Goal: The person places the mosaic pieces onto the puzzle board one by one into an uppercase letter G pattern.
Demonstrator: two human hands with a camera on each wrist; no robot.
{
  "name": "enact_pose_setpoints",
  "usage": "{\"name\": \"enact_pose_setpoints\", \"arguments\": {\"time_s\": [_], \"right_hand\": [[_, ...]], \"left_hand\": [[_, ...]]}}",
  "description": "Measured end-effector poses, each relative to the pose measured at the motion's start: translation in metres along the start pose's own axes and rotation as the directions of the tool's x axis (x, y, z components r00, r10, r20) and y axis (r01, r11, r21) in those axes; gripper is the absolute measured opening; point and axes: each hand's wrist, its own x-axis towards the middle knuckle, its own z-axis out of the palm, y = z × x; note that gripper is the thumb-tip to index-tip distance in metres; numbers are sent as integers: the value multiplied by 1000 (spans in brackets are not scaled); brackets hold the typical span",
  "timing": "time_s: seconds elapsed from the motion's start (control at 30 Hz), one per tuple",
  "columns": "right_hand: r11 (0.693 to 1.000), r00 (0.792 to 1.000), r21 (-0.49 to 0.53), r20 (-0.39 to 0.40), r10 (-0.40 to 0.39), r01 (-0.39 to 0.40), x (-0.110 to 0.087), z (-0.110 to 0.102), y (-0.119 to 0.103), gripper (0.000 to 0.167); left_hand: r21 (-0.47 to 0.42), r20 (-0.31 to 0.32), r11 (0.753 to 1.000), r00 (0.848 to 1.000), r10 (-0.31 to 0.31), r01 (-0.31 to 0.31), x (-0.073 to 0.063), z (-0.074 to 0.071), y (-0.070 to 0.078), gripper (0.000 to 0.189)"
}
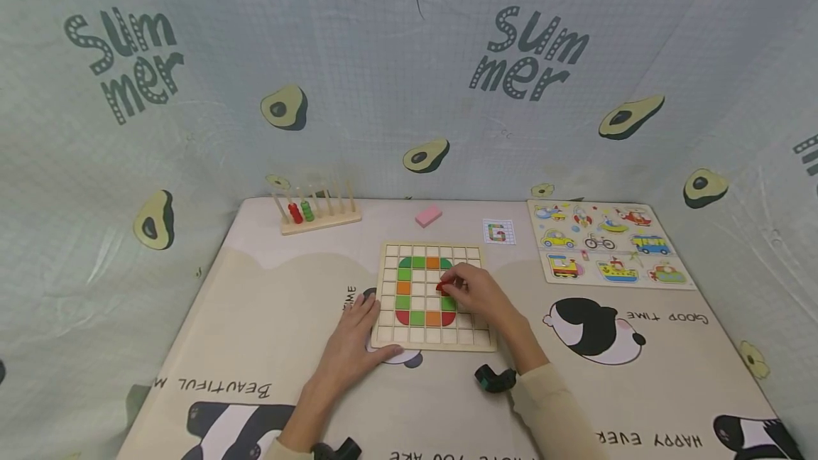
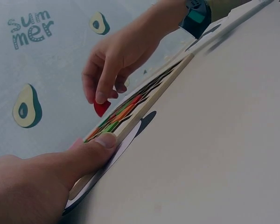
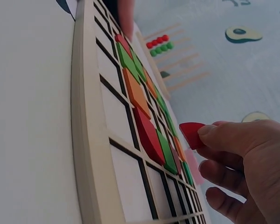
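My right hand pinches a small red quarter-round tile between thumb and fingertips. It holds the tile just above the right side of a wooden grid board. Green, orange, red and teal tiles lie in the grid's squares as a ring with rounded corners; an orange tile shows in its near row. At the board's left front corner, my left hand rests with fingers extended along the side. Its thumb lies on the front rim, as the left wrist view shows.
Behind the board lie a pink block and a small pattern card. A wooden peg stand with red and green beads is at the back left. A vehicle picture board lies at the back right.
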Motion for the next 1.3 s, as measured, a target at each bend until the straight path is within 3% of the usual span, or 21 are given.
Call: {"name": "enact_pose_setpoints", "arguments": {"time_s": [0.37, 0.73, 1.3], "right_hand": [[998, 997, -25, 59, 56, -55, 8, 10, -6, 9], [997, 1000, -76, 24, 13, -11, 10, 12, -3, 9], [988, 999, -152, 30, 38, -33, 10, 18, -1, 15]], "left_hand": [[4, -15, 1000, 1000, 6, -6, -1, 2, -1, 97], [6, -3, 1000, 1000, -1, 1, 0, 1, 0, 97], [-13, 8, 1000, 1000, -7, 7, -1, -1, 2, 96]]}}
